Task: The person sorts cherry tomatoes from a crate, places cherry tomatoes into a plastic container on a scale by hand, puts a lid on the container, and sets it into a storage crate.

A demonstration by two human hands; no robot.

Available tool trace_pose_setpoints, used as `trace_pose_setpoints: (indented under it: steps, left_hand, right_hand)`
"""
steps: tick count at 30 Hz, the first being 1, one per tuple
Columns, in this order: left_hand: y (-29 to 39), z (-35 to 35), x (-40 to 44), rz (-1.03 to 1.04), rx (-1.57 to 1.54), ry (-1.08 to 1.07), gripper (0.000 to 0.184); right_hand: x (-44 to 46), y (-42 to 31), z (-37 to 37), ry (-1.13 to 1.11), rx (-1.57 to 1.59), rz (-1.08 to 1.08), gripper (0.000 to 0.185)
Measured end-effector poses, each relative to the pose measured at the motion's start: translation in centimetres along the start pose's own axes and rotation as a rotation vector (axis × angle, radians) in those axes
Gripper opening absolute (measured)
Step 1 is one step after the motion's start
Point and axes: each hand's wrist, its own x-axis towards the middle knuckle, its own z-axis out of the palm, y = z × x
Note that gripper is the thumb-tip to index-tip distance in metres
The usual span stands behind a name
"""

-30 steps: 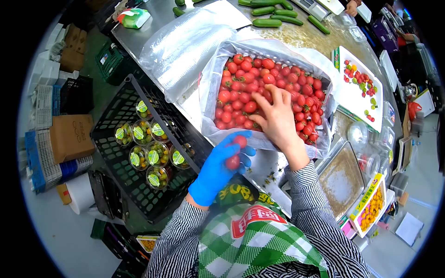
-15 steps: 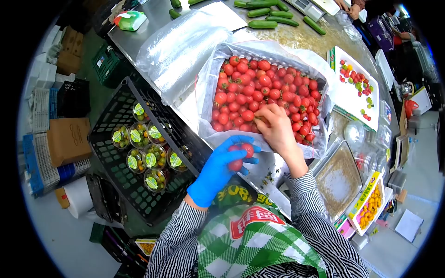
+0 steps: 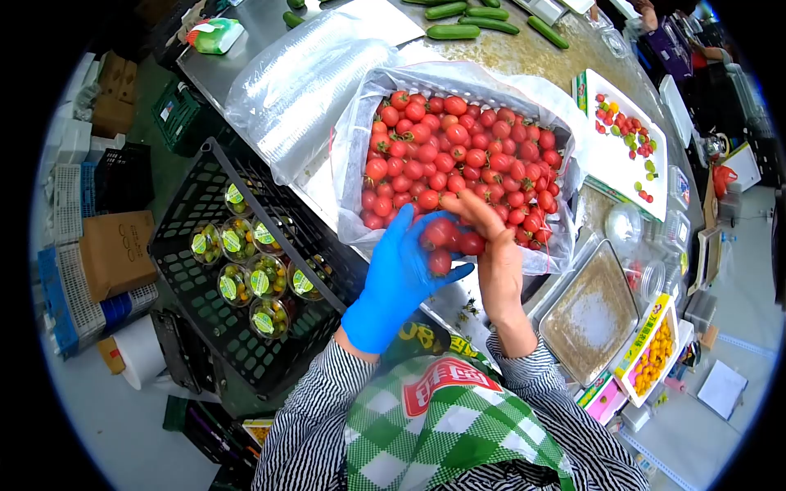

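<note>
My left hand [image 3: 391,274], in a blue glove, is curled around several red cherry tomatoes [image 3: 440,263] held just in front of the crate. Right beside it is my bare right hand [image 3: 497,260], its fingers stretched over the tomatoes towards the glove. One cherry tomato [image 3: 472,243] sits between the two hands, close against the right fingers; whether those fingers grip it is unclear. Beyond both hands stands a crate [image 3: 352,176] lined with thin white sheeting and filled with red cherry tomatoes [image 3: 458,155], some with green stems.
On my left, a black basket [image 3: 214,327] holds several labelled clear cups [image 3: 259,282] of small tomatoes. Clear plastic packaging [image 3: 307,90] lies behind it. To the right are a white tray [image 3: 610,155] of mixed tomatoes, a metal tray [image 3: 589,319] and a box of yellow tomatoes [image 3: 652,360]. Cucumbers [image 3: 453,32] lie at the back.
My right hand has drawn back from the crate's near edge to the left hand, its fingers straightening. The left hand has risen slightly, and another cherry tomato now shows between the hands.
</note>
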Motion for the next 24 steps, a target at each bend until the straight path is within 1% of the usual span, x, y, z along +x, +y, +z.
trace_pose_setpoints:
  steps: [1, 2, 4, 5, 7, 8, 10, 11, 13, 14, 15, 16, 17, 18, 19, 20, 21, 22, 23, 24]
  left_hand:
    - [0.1, 0.0, 0.0, 0.004, -0.012, -0.011, 0.054]
    - [0.2, 0.0, -0.1, 0.022, -0.038, -0.036, 0.05]
    - [0.3, -0.1, -0.1, 0.008, -0.032, -0.031, 0.048]
    - [0.4, -0.2, 0.0, 0.0, -0.03, -0.028, 0.048]
    - [0.6, -0.5, 0.1, -0.027, -0.145, -0.089, 0.047]
    - [0.7, -0.5, 0.1, -0.04, -0.203, -0.119, 0.047]
    - [0.9, 0.0, 0.0, -0.025, -0.222, -0.104, 0.048]
    - [0.9, 0.2, -0.2, -0.018, -0.232, -0.095, 0.048]
    - [1.0, -1.1, -0.1, -0.071, -0.352, -0.232, 0.049]
    - [0.8, -2.1, 0.0, -0.098, -0.413, -0.301, 0.05]
    - [0.5, -3.5, 0.6, -0.096, -0.557, -0.428, 0.05]
    - [-0.4, -4.5, 0.8, -0.064, -0.597, -0.45, 0.049]
    - [-0.8, -5.2, 0.6, -0.053, -0.57, -0.367, 0.048]
    - [-0.8, -4.7, -0.1, -0.045, -0.54, -0.283, 0.046]
    - [-0.8, -4.1, -0.7, -0.039, -0.507, -0.2, 0.045]
    - [-1.2, -4.1, -1.4, 0.128, -0.161, -0.085, 0.046]
    - [-0.6, -4.0, -2.1, 0.081, -0.117, -0.054, 0.048]
    - [0.1, -3.9, -2.8, 0.033, -0.074, -0.025, 0.05]
    - [0.2, -4.1, -3.2, 0.0, -0.126, 0.003, 0.053]
    - [0.3, -4.2, -3.5, -0.034, -0.177, 0.031, 0.056]
  right_hand:
    - [0.2, 0.0, 0.1, 0.018, 0.058, -0.001, 0.072]
    - [0.5, 0.1, 0.2, 0.035, 0.116, -0.002, 0.078]
    - [0.8, -0.1, 0.5, 0.041, 0.2, -0.009, 0.089]
    - [0.9, -0.4, 0.7, 0.04, 0.215, -0.015, 0.089]
    - [0.9, -0.8, 1.1, 0.04, 0.244, -0.027, 0.091]
    - [0.9, -0.7, 1.0, 0.041, 0.263, -0.043, 0.089]
    - [1.2, -0.5, 1.0, 0.041, 0.3, -0.075, 0.085]
    - [0.9, -0.6, 1.2, 0.012, 0.137, -0.079, 0.083]
    - [0.0, -1.3, 1.6, -0.046, -0.19, -0.087, 0.08]
    - [0.3, -2.2, 1.6, -0.175, -0.376, -0.192, 0.075]
    - [0.6, -3.2, 1.6, -0.288, -0.543, -0.32, 0.07]
    - [0.5, -3.2, 2.0, -0.326, -0.573, -0.397, 0.07]
    - [0.3, -3.1, 2.5, -0.364, -0.602, -0.476, 0.07]
    - [0.0, -2.5, 3.0, -0.309, -0.49, -0.586, 0.061]
    - [0.0, -2.5, 2.5, -0.235, -0.517, -0.551, 0.055]
    - [0.1, -2.5, 1.7, -0.162, -0.542, -0.516, 0.048]
    - [0.2, -2.5, 1.1, -0.091, -0.565, -0.48, 0.042]
    - [0.7, -2.0, 1.0, 0.102, -0.539, -0.342, 0.036]
    - [1.6, -1.1, 0.7, 0.292, -0.509, -0.201, 0.03]
    - [2.6, 0.4, -0.4, 0.245, -0.675, -0.156, 0.03]
